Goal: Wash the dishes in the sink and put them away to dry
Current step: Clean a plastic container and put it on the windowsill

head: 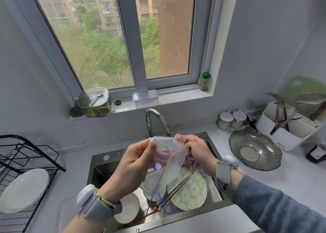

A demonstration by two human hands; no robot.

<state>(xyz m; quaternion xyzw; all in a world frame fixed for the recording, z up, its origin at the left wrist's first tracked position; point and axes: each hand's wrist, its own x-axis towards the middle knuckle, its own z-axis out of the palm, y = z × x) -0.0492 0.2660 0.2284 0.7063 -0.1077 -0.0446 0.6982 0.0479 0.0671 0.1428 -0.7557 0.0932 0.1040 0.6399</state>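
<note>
Over the steel sink (100,164) my left hand (130,165) grips a clear plastic container (164,164), tilted under the faucet (157,121). My right hand (199,153) holds a pinkish cloth (181,138) bunched against the container's far edge. In the sink below lie a pale green plate (190,192), dark chopsticks (174,191) across it, a white dish (128,208) at the left and a blue-rimmed lid (166,210).
A black drying rack (26,158) on the left counter holds a white plate (23,190). A ribbed glass plate (254,150), two jars (231,120) and a white utensil caddy (289,125) stand on the right. Containers and a bottle line the windowsill (176,98).
</note>
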